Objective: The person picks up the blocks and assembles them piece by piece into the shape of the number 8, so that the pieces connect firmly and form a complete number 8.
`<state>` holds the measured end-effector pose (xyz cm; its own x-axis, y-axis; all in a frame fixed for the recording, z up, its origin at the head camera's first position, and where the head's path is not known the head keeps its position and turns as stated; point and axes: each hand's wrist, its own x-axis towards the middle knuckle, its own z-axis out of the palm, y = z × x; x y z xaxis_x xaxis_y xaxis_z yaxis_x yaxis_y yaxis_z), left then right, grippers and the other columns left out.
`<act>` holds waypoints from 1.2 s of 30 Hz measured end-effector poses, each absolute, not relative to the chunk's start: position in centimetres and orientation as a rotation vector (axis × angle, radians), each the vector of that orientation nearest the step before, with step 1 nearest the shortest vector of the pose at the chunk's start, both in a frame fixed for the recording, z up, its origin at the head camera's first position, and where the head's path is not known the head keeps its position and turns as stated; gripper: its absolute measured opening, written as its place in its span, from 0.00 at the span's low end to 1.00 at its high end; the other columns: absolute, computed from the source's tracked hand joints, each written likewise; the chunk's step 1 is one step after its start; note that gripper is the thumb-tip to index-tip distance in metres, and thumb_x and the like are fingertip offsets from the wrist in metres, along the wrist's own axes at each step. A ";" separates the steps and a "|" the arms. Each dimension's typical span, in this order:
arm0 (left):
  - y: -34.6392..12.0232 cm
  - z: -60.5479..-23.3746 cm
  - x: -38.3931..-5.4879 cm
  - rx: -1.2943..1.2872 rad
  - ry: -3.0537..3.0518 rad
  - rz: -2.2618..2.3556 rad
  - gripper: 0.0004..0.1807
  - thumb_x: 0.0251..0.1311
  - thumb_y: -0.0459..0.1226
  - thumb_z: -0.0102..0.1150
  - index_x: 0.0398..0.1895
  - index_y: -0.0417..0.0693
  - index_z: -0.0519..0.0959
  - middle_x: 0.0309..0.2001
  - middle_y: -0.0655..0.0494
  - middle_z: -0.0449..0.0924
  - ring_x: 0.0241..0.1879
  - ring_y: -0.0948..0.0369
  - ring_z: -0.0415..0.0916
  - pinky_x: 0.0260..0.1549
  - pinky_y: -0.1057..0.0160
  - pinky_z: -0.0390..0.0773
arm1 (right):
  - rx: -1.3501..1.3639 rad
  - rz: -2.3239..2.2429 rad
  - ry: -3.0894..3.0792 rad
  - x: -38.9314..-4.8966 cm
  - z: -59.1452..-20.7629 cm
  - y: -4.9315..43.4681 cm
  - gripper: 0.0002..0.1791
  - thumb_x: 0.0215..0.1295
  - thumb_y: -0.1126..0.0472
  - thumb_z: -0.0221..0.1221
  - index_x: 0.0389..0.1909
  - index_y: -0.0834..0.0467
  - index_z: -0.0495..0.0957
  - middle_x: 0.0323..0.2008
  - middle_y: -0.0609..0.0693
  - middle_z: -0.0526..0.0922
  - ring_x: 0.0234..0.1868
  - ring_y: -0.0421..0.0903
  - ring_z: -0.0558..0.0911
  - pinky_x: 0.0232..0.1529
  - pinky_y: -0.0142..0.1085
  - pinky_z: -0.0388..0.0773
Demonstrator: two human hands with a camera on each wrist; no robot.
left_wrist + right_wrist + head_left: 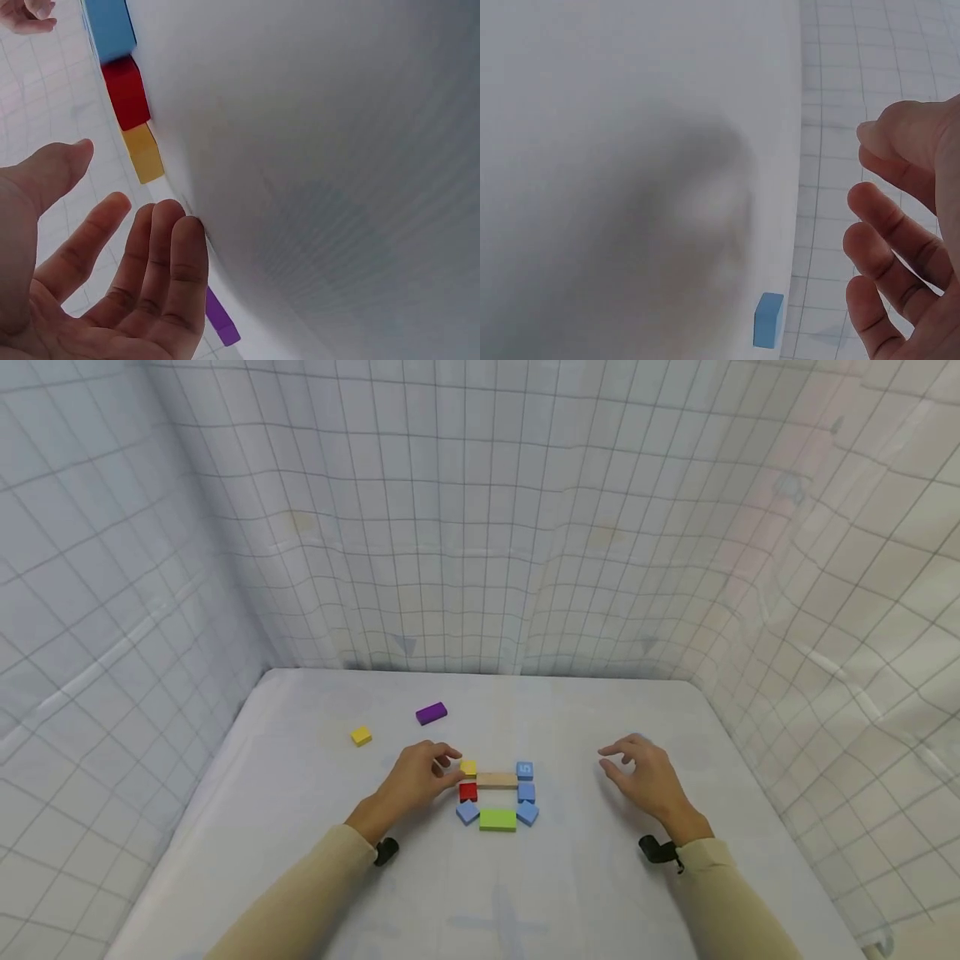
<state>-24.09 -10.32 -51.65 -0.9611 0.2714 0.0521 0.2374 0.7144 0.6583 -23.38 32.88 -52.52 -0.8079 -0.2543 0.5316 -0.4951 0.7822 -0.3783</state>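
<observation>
My left hand (422, 774) is beside the ring of small blocks, fingertips close to a yellow block (468, 767). In the left wrist view its fingers are loosely bent with nothing between them, and the yellow block (143, 154) is apart from the thumb. A red block (468, 792) adjoins the yellow one. A wooden plank (497, 781) spans to a blue block marked 5 (525, 770); more blue blocks (527, 792) and a green block (498, 821) form the rest. Off to the right hovers my right hand (643, 774), holding nothing. Beyond its fingers is another blue block (768, 321), mostly hidden in the head view.
A purple block (432, 713) and a second yellow block (362, 736) lie farther back on the left of the white table (285, 827). Checked white curtains (450, 527) hang at the back and both sides.
</observation>
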 end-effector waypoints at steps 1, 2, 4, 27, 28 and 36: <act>-10.3 -51.8 -24.3 0.424 2.860 1.090 0.18 0.74 0.43 0.81 0.62 0.50 0.92 0.49 0.53 0.90 0.46 0.60 0.86 0.52 0.56 0.92 | 0.542 0.712 -2.521 -23.5 -52.5 33.1 0.10 0.68 0.70 0.80 0.48 0.60 0.96 0.46 0.57 0.93 0.40 0.54 0.89 0.39 0.43 0.86; -10.3 -52.0 -24.5 0.422 2.854 1.089 0.18 0.75 0.44 0.81 0.62 0.50 0.92 0.49 0.53 0.90 0.47 0.59 0.86 0.53 0.55 0.92 | 0.522 0.713 -2.528 -23.6 -52.6 33.4 0.10 0.68 0.70 0.80 0.48 0.60 0.96 0.47 0.58 0.93 0.40 0.55 0.90 0.39 0.42 0.86; -10.3 -52.2 -24.9 0.408 2.844 1.079 0.18 0.75 0.44 0.81 0.63 0.51 0.92 0.49 0.54 0.90 0.47 0.60 0.85 0.54 0.55 0.92 | 0.491 0.723 -2.533 -23.8 -52.6 33.8 0.10 0.68 0.70 0.80 0.49 0.60 0.96 0.48 0.59 0.93 0.41 0.56 0.90 0.39 0.41 0.85; -9.7 -52.3 -25.8 0.406 2.836 0.971 0.15 0.74 0.42 0.82 0.60 0.51 0.95 0.47 0.53 0.88 0.47 0.59 0.83 0.51 0.57 0.89 | 0.271 0.817 -2.600 -24.7 -53.2 36.6 0.11 0.73 0.67 0.77 0.54 0.62 0.95 0.52 0.67 0.90 0.46 0.64 0.91 0.43 0.44 0.84; -9.7 -52.3 -25.8 0.406 2.836 0.971 0.15 0.74 0.42 0.82 0.59 0.51 0.95 0.47 0.53 0.88 0.47 0.59 0.83 0.51 0.57 0.89 | 0.265 0.822 -2.605 -24.8 -53.3 36.7 0.11 0.73 0.67 0.77 0.54 0.62 0.95 0.52 0.67 0.90 0.46 0.64 0.91 0.44 0.45 0.84; -9.5 -52.2 -25.9 0.386 2.836 0.960 0.14 0.73 0.41 0.82 0.58 0.51 0.96 0.46 0.53 0.87 0.47 0.59 0.81 0.52 0.56 0.88 | 0.201 0.854 -2.659 -25.2 -53.5 37.3 0.13 0.76 0.66 0.75 0.58 0.64 0.94 0.56 0.70 0.89 0.48 0.63 0.89 0.46 0.43 0.82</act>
<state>-25.94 -9.52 -52.21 -0.9600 0.2779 -0.0336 0.2003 0.7659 0.6110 -25.18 37.30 -53.46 -0.9322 -0.0301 0.3606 -0.2345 0.8093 -0.5386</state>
